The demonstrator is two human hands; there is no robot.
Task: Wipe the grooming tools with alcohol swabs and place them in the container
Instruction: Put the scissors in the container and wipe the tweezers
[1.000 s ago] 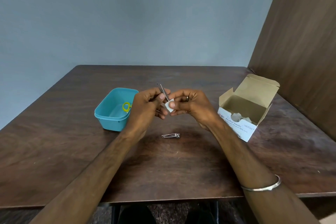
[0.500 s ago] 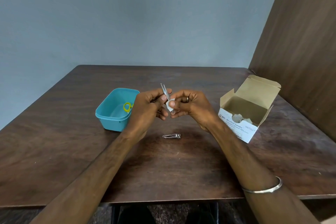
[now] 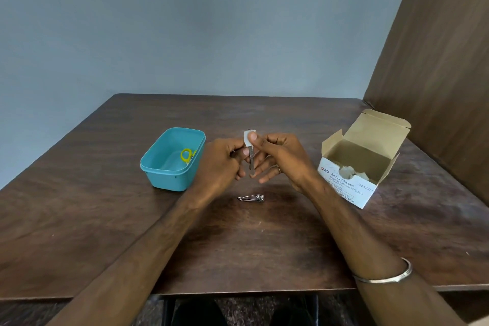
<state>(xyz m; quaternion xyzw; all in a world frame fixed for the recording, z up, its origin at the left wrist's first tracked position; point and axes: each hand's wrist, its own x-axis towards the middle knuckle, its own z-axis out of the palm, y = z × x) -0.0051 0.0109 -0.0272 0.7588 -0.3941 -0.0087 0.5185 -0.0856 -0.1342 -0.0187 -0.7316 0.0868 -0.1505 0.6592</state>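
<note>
My left hand [image 3: 221, 160] grips a slim metal tool [image 3: 251, 160], which looks like tweezers, held nearly upright above the table's middle. My right hand [image 3: 281, 157] pinches a white alcohol swab [image 3: 248, 137] around the tool's upper end, thumb on top. A metal nail clipper [image 3: 251, 198] lies on the table just below both hands. The teal container [image 3: 158, 167] stands to the left of my left hand, with a yellow-handled tool [image 3: 186, 155] inside it.
An open cardboard box of alcohol swabs [image 3: 352, 185] sits at the right, with white swabs showing in its opening. A brown wooden panel [image 3: 436, 61] rises along the table's right side. The table's front edge [image 3: 238, 292] runs close to my body.
The swab has slid from the tool's lower part up to its top end. The tool has turned from tilted to nearly upright. Both hands stay in the same spot.
</note>
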